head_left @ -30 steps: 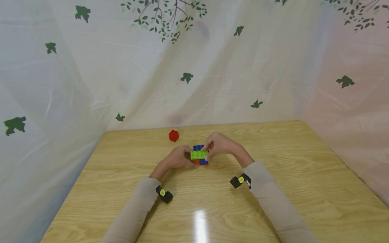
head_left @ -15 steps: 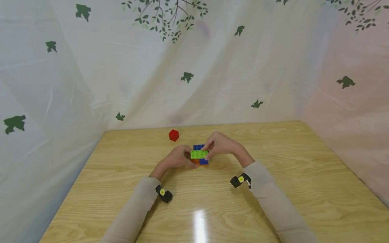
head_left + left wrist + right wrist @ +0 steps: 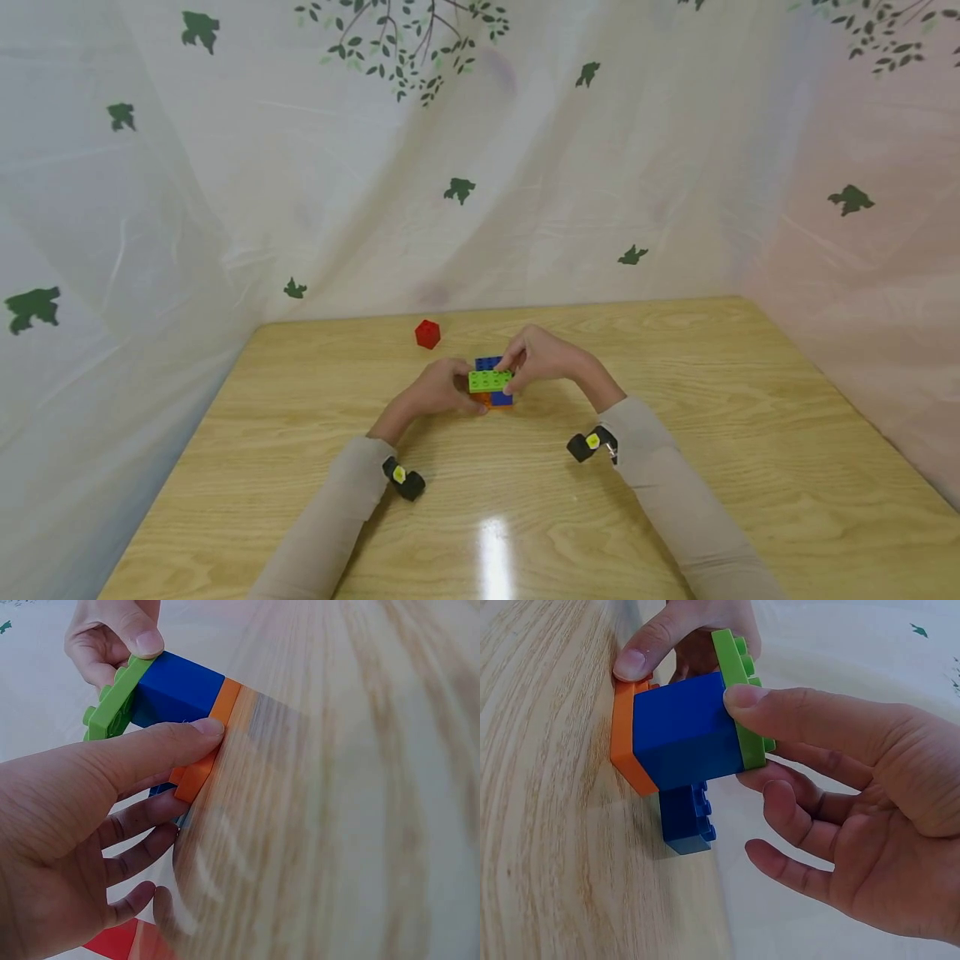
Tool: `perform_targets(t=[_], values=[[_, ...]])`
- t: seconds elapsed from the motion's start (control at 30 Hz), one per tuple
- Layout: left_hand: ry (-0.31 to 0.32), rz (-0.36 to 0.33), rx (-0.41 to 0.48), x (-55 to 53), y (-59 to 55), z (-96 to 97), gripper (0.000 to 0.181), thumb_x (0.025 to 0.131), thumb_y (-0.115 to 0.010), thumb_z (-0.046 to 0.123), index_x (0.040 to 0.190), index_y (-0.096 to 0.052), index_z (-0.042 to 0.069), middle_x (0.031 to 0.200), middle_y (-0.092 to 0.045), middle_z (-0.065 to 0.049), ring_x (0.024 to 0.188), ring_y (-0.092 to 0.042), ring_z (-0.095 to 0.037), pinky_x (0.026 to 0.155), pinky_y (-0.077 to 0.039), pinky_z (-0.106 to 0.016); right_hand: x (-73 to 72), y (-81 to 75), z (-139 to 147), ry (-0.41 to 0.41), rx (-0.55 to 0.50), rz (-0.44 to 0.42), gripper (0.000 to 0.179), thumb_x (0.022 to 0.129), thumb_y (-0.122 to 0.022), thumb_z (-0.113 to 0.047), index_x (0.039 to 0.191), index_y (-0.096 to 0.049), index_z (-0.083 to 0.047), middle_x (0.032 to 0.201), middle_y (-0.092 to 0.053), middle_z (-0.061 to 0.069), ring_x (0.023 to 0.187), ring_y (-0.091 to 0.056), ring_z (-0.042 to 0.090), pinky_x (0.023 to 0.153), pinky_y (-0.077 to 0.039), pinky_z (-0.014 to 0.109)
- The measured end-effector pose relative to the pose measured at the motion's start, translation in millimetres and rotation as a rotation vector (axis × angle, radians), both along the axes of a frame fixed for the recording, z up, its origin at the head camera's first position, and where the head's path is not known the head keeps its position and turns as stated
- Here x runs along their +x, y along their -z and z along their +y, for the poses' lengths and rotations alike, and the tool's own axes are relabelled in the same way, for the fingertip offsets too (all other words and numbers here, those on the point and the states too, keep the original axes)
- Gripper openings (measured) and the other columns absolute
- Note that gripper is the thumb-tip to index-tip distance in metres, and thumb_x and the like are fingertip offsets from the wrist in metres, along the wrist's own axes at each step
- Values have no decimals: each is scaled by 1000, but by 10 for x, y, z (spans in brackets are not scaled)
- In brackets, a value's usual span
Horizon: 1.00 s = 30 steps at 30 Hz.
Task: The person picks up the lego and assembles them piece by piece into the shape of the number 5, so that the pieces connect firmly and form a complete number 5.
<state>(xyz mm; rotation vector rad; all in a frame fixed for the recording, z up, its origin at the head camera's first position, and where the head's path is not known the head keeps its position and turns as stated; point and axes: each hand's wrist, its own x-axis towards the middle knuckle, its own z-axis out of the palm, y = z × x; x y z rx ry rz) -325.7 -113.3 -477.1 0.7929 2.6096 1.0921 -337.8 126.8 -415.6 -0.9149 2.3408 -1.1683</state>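
Observation:
At mid-table in the head view stands a small stack of toy bricks. Its base is a flat orange brick (image 3: 622, 739), with a blue block (image 3: 679, 731) on one end. A thin green brick (image 3: 483, 382) lies across the top, studs up, jutting out to the left beyond the blue block. My left hand (image 3: 438, 387) holds the orange brick from the left, thumb on its near side. From the right, my right hand (image 3: 547, 357) pinches the green brick's end between thumb and index finger. Just behind the stack sits another blue brick (image 3: 679, 814), partly hidden in the head view.
A red block (image 3: 427, 334) stands alone toward the table's back edge, left of the stack. The wooden table (image 3: 675, 467) meets a pale leaf-printed cloth (image 3: 360, 208) at the back and sides. Each wrist carries a small black camera (image 3: 403, 479).

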Motion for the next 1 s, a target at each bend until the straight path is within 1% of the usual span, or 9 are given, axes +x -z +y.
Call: perform_targets(t=[0.07,0.13,0.3,0.4,0.67,0.83,0.9,1.0], values=[[-4,1,3,-2,6,-3,36,75,-92,26,105,-77,11,95,-70,-1,86,-55,-13,77,-49,-27,1,0,-7,1,0,-6,31,76,-86,1,105,-77,5,97,-74,17,70,-63,12,63,-53,24],[-6,4,2,-3,14,-5,36,75,-92,26,104,-77,11,94,-70,-1,85,-55,-13,76,-49,-27,-4,5,-9,2,8,-3,31,76,-86,0,105,-77,5,98,-75,17,72,-64,16,64,-54,25],[-11,18,-7,-6,32,-10,35,74,-92,28,102,-77,14,92,-68,1,84,-54,-14,75,-48,-28,-4,8,-5,-1,35,12,29,78,-86,-1,105,-78,4,99,-75,16,82,-68,34,67,-55,26],[-17,22,-11,-9,35,-10,35,74,-92,28,102,-76,14,93,-69,0,84,-54,-14,76,-48,-28,3,2,-1,-2,36,17,29,78,-86,-2,105,-78,3,100,-75,16,86,-68,40,69,-55,27],[-6,23,-19,-4,23,2,35,75,-92,27,104,-76,13,94,-68,0,85,-53,-14,76,-48,-28,13,7,16,-13,46,31,28,79,-86,-4,105,-78,3,99,-75,16,86,-68,41,71,-58,33],[7,23,-8,-9,31,-6,35,76,-92,26,104,-76,13,95,-68,0,86,-54,-14,78,-48,-29,22,13,11,-10,43,27,27,79,-85,-2,105,-77,3,100,-75,17,86,-69,38,74,-59,39],[9,16,-3,-9,30,-11,35,76,-92,26,104,-76,13,96,-69,0,87,-54,-14,79,-49,-29,22,14,9,-9,44,26,28,79,-85,-2,105,-77,3,100,-75,17,86,-69,38,74,-59,39],[10,8,1,-7,21,-14,36,76,-91,27,105,-75,13,96,-69,0,87,-54,-15,79,-49,-29,17,14,7,-8,48,27,28,79,-85,-2,105,-77,3,100,-75,16,87,-69,39,73,-59,37]])
